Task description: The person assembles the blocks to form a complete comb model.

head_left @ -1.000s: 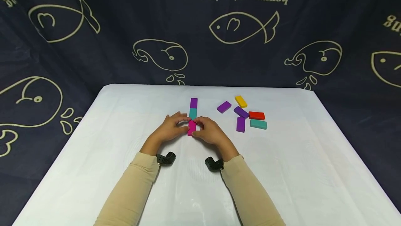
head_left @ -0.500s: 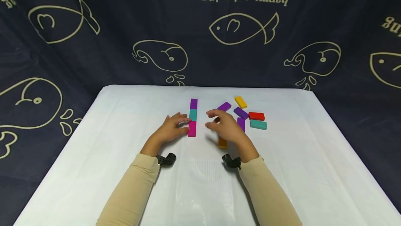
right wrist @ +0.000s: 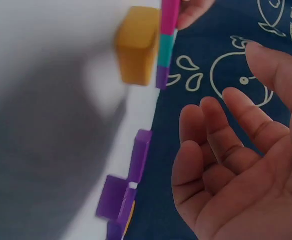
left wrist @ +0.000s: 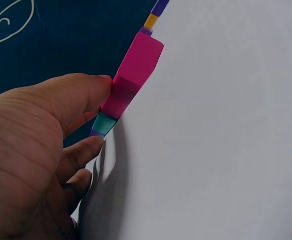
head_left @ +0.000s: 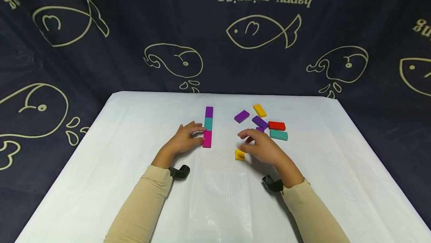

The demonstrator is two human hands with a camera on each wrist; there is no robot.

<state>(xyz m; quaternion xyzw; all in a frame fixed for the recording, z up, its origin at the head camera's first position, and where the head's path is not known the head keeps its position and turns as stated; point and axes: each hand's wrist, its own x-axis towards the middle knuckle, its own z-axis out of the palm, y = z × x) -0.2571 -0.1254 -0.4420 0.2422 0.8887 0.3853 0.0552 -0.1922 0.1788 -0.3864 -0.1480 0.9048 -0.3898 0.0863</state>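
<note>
a person's left hand (head_left: 183,139) rested at a pink block (head_left: 207,139), thumb and fingers apart, thumb tip against its left side. the block lay on a white table (head_left: 161,213), nearest the person in a straight row with a teal block (head_left: 208,124) and a purple block (head_left: 209,112). the right hand (head_left: 265,148), thumb and fingers also apart, hovered just beside a yellow block (head_left: 240,155).

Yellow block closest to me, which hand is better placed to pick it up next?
Probably the right hand: it hangs beside that yellow block, holding nothing, while the left hand is farther off, touching the pink block.
</note>
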